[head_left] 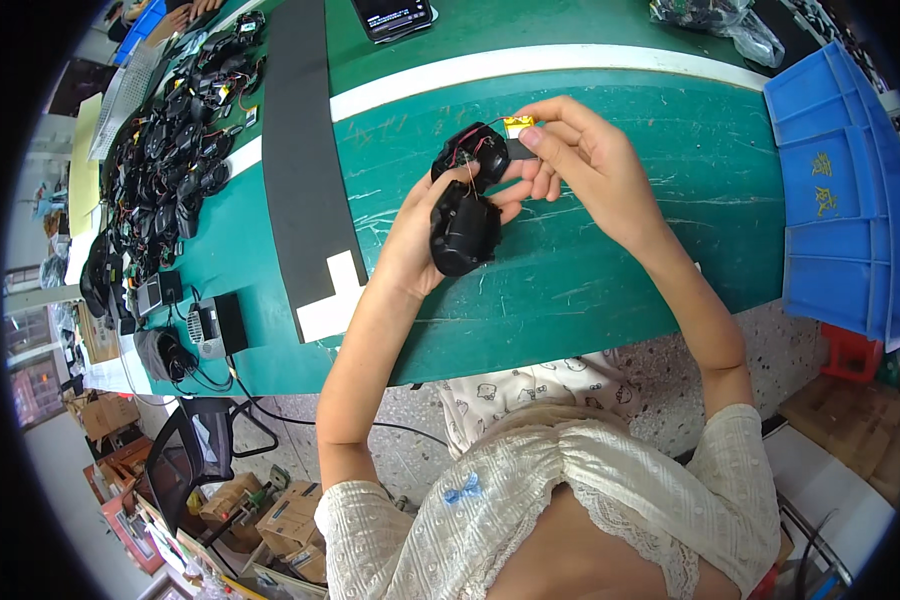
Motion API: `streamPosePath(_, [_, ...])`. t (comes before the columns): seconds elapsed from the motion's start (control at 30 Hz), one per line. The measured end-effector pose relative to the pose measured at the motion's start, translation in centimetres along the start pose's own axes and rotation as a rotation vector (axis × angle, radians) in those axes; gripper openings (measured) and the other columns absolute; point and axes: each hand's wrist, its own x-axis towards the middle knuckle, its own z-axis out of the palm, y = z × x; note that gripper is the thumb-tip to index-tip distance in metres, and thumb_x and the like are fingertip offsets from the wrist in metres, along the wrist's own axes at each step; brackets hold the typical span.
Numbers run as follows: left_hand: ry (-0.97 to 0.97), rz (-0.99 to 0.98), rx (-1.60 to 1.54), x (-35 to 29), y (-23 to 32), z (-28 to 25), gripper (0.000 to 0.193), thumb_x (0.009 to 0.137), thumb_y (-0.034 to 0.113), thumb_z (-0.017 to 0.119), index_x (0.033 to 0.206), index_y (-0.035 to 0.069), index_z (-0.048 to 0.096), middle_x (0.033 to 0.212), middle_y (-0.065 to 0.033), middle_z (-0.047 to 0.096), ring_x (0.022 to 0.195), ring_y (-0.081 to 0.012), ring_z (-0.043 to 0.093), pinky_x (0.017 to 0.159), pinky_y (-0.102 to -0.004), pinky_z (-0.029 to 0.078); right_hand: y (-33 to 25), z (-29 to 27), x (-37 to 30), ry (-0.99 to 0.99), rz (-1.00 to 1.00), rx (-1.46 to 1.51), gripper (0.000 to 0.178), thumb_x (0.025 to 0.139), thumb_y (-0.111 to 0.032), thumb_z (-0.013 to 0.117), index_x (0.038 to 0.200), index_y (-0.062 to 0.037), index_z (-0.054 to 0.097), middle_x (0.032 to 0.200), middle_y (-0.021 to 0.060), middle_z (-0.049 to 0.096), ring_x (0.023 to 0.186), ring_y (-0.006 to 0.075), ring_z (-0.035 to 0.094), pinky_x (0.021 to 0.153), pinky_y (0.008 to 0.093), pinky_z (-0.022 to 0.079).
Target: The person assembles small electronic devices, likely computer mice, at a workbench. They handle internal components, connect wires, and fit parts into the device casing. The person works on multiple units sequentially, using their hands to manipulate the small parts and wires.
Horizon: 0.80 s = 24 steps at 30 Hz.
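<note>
My left hand (pixel 417 235) is closed round a black plastic housing (pixel 467 235) made of two rounded halves joined by thin wires. The upper half (pixel 490 158) tilts away from the lower one, with red and dark wires across it. Between thumb and fingers, my right hand (pixel 580 160) pinches a small flat battery pack (pixel 517 127), silver with a yellow taped end. A red wire runs from the battery to the housing. Some dark flat piece (pixel 521 150) shows just under the battery. Both hands are above the green table mat, and the right fingertips nearly meet the left ones.
A heap of similar black housings with wires (pixel 175 150) lies at the left. A black strip (pixel 305 150) crosses the green table (pixel 590 280), with white pieces (pixel 335 300) at its near end. A small boxy device (pixel 217 325) stands near-left; blue bins (pixel 840 190) stand right. A phone (pixel 395 15) lies far.
</note>
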Motion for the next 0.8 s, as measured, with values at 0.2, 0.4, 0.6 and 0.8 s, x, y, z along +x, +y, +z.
streamPosePath(0.2, [-0.136,-0.224,-0.363,0.9,0.0,-1.9,0.043,0.091,0.014,0.042,0.123,-0.013,0.032,0.112,-0.0353,0.049,0.087,-0.0352,0.063,0.067,-0.0370,0.059,1.0,-0.2,0.1,0.129,-0.448,-0.550,0.021,0.082,-0.012,0.062,0.099,-0.0021,0.056,0.074,0.0074,0.058,0.061,0.0177,0.060,0.052,0.0268,0.045])
streamPosePath(0.4, [-0.196,-0.141,-0.109,-0.7,0.0,-0.9,0.035,0.088,0.015,0.045,0.114,-0.007,0.042,0.101,-0.0263,0.058,0.077,-0.0304,0.065,0.063,-0.0312,0.057,0.1,-0.3,-0.4,0.073,-0.755,-0.890,0.029,0.074,-0.012,0.068,0.100,-0.0037,0.058,0.077,0.0083,0.056,0.065,0.0221,0.059,0.054,0.0327,0.047])
streamPosePath(0.6, [-0.141,-0.202,-0.045,-0.9,-0.6,-0.5,0.028,0.090,0.017,0.047,0.112,0.000,0.040,0.107,-0.0150,0.052,0.079,-0.0341,0.065,0.061,-0.0340,0.058,-1.0,0.2,-0.4,0.111,-0.876,-0.962,0.025,0.073,-0.013,0.068,0.096,-0.0033,0.060,0.071,0.0051,0.052,0.060,0.0196,0.055,0.051,0.0307,0.045])
streamPosePath(0.8, [-0.283,-0.244,-0.316,1.3,-1.8,-3.7,0.025,0.091,0.014,0.046,0.109,-0.003,0.048,0.106,-0.0170,0.056,0.087,-0.0358,0.063,0.069,-0.0385,0.059,0.2,0.9,-0.4,0.114,-0.757,-0.879,0.022,0.075,-0.009,0.066,0.095,-0.0029,0.059,0.074,0.0075,0.053,0.064,0.0227,0.056,0.053,0.0331,0.045])
